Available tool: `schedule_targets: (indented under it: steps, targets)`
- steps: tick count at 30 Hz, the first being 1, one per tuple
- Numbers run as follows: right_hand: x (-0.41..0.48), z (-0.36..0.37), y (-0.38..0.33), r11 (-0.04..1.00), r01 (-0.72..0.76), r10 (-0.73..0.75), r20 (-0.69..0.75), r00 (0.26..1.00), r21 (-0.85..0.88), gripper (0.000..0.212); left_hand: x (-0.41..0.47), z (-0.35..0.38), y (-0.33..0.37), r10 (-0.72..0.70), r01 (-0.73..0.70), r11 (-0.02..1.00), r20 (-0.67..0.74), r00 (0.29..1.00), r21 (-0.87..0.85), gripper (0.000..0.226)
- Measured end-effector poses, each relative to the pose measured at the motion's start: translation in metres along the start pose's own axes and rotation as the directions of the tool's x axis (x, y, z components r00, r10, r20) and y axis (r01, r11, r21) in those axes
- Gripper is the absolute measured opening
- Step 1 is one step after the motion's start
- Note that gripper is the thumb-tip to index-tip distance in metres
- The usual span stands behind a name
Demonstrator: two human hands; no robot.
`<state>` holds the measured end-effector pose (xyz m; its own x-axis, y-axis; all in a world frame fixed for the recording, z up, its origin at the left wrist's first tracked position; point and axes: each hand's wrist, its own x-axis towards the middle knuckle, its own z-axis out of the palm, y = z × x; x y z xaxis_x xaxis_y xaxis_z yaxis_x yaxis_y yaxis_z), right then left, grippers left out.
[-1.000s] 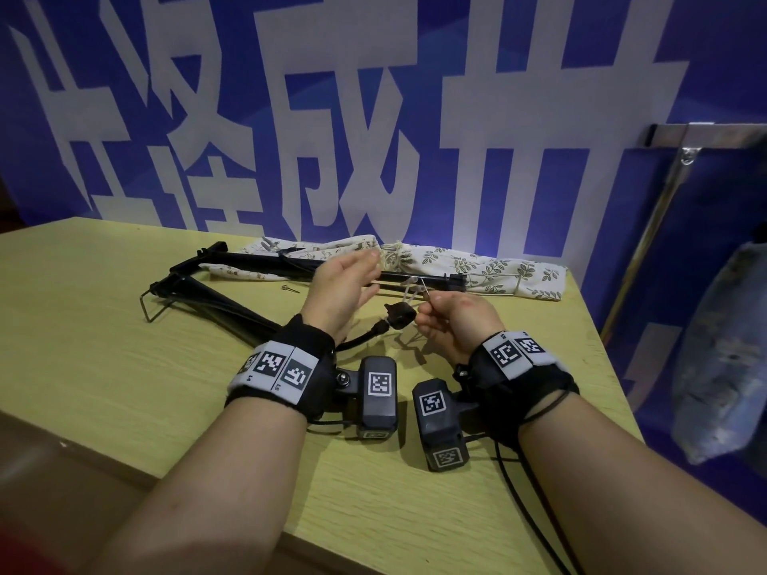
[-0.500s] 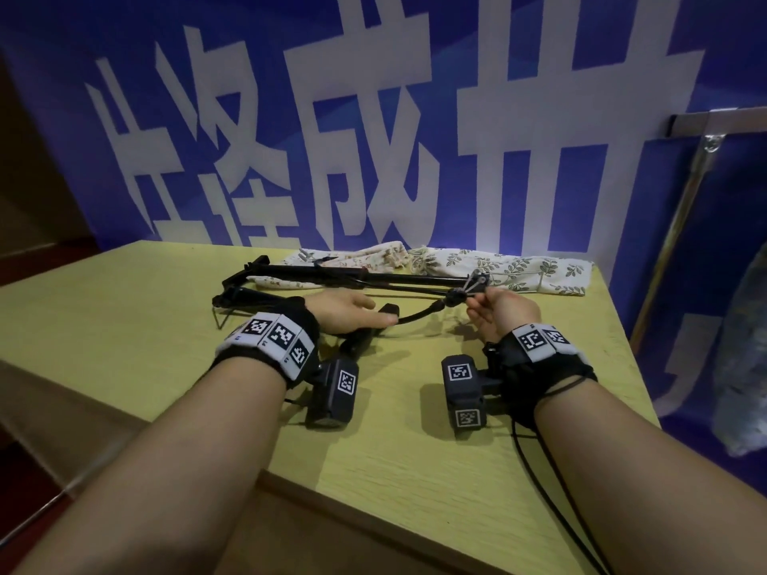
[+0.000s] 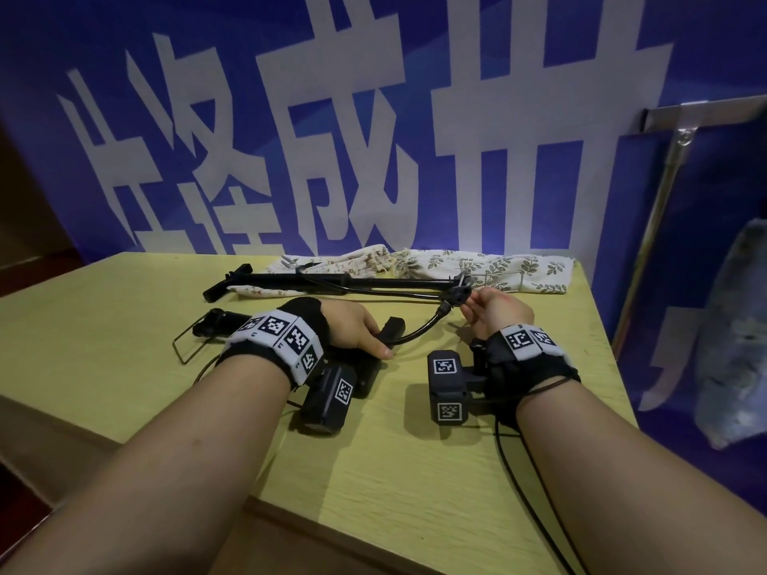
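Observation:
A black folding metal frame (image 3: pixel 332 280) with long rods lies across the far half of the yellow-green table (image 3: pixel 124 346). A curved black hose (image 3: pixel 419 332) runs from a black block (image 3: pixel 392 327) up to a small fitting (image 3: pixel 458 294) at the rods' right end. My left hand (image 3: pixel 352 329) lies palm down over the black block, fingers wrapped on it. My right hand (image 3: pixel 494 311) pinches the fitting with its fingertips. Both wrists wear black bands with square coded markers.
A leaf-printed cloth (image 3: pixel 498 267) lies along the table's back edge, partly under the frame. A thin wire loop (image 3: pixel 186 346) sticks out at the left. A blue banner with white characters stands behind. A metal stand (image 3: pixel 660 201) is at the right.
My left hand came down from mid-air onto the black block on the table. My right hand moved away to the right, up to the fitting at the rod end. The camera view shifted left.

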<state>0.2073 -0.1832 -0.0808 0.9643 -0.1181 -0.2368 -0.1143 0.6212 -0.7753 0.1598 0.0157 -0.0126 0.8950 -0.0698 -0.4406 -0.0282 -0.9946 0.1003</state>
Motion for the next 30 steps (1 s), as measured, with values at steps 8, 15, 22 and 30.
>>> schedule_targets:
  steps: [8, 15, 22, 30]
  targets:
    - [0.002, 0.008, -0.012, 0.994, -0.108, 0.111, -0.113, 0.987, 0.034, 0.036, 0.008, -0.001, 0.001, 0.042, -0.041, 0.999, 0.052, 0.998, -0.019, 0.035]
    - [0.001, -0.007, -0.006, 1.0, -0.012, 0.011, 0.024, 1.0, 0.026, 0.02, 0.0, -0.019, 0.007, 0.073, -0.075, 0.983, -0.018, 0.997, -0.166, 0.058]
    - [-0.02, 0.003, -0.011, 0.996, -0.009, 0.006, 0.039, 0.999, 0.086, 0.036, -0.016, -0.043, 0.005, 0.175, -0.192, 0.868, -0.08, 0.981, -0.457, 0.042]
    - [-0.054, 0.02, -0.013, 0.968, 0.133, -0.118, 0.084, 0.989, -0.212, 0.013, -0.066, -0.088, -0.002, 0.013, -0.494, 0.418, -0.539, 0.842, -0.763, 0.027]
